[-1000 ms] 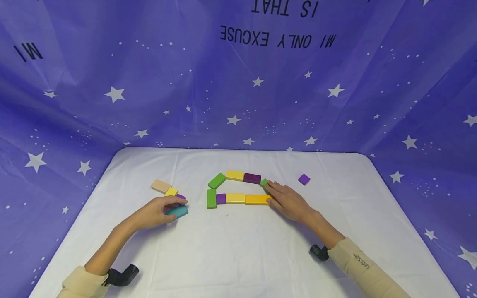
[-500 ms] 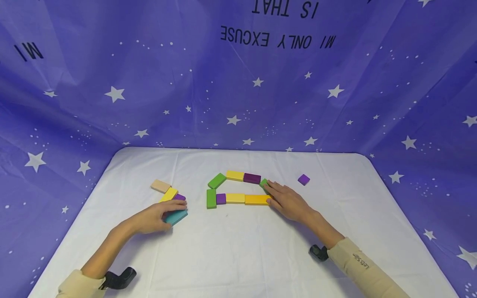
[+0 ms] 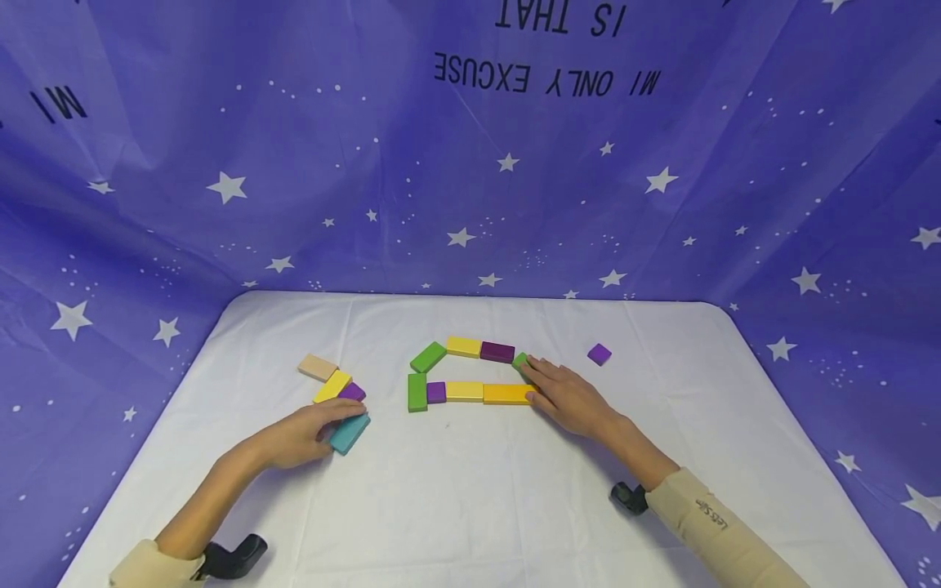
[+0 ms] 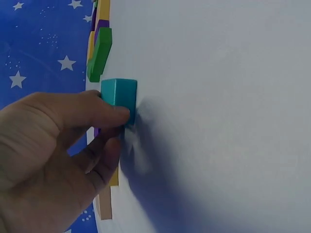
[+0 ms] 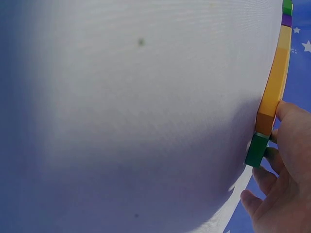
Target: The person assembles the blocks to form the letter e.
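My left hand (image 3: pixel 297 434) pinches a teal block (image 3: pixel 350 433) between thumb and fingers, low at the table. In the left wrist view the thumb lies along the side of the teal block (image 4: pixel 119 92). Just beyond these fingers are a purple block (image 3: pixel 353 392), a yellow block (image 3: pixel 333 385) and a beige block (image 3: pixel 318 367). My right hand (image 3: pixel 575 398) rests at the right end of a loop of blocks, its fingers extended over a green block (image 3: pixel 521 360). The thumb touches the orange block (image 3: pixel 507 394); in the right wrist view a dark green block (image 5: pixel 257 150) abuts that orange one.
The loop also has green blocks (image 3: pixel 416 392), yellow blocks (image 3: pixel 464 392) and a dark purple block (image 3: pixel 497 352) on the white tablecloth (image 3: pixel 456 498). A lone purple block (image 3: pixel 599 354) lies to the right. A starry purple curtain (image 3: pixel 412 180) surrounds the table's far sides.
My left hand has shifted slightly toward the near edge, turning the teal block to a steeper slant and drawing it away from the yellow and purple blocks. The right hand stays put.
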`<state>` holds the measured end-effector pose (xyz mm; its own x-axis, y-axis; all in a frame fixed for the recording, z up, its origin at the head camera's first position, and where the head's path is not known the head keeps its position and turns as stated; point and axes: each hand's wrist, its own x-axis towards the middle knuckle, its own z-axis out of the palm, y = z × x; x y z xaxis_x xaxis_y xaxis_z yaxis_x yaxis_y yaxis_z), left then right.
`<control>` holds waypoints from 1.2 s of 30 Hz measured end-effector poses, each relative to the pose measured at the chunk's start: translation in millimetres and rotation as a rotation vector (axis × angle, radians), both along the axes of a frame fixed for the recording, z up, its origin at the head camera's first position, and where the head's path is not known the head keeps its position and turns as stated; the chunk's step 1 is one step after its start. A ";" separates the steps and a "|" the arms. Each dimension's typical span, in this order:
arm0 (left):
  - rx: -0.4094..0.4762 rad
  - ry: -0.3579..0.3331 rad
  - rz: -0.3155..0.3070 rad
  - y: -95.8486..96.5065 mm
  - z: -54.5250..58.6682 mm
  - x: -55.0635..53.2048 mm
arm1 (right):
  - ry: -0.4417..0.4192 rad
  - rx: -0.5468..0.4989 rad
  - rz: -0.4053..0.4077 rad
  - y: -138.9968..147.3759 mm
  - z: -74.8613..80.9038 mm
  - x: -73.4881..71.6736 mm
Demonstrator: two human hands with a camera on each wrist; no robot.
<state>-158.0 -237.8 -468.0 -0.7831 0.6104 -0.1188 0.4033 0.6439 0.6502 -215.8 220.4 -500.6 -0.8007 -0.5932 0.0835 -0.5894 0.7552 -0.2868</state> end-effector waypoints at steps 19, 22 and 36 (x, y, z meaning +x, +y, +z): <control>0.244 0.116 0.162 48.5 -31.9 7.5 | 0.004 -0.001 0.006 0.1 0.4 0.2; 0.258 0.137 0.171 59.8 -35.0 8.7 | 0.005 0.001 0.006 0.0 0.5 0.2; 0.220 0.133 0.240 91.1 -36.8 13.1 | 0.008 -0.015 0.007 -1.1 0.3 0.3</control>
<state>-145.0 -146.6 -504.8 -0.9073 0.4065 0.1077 0.3476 0.5810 0.7359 -215.5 219.3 -500.3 -0.7956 -0.5977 0.0991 -0.5973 0.7464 -0.2934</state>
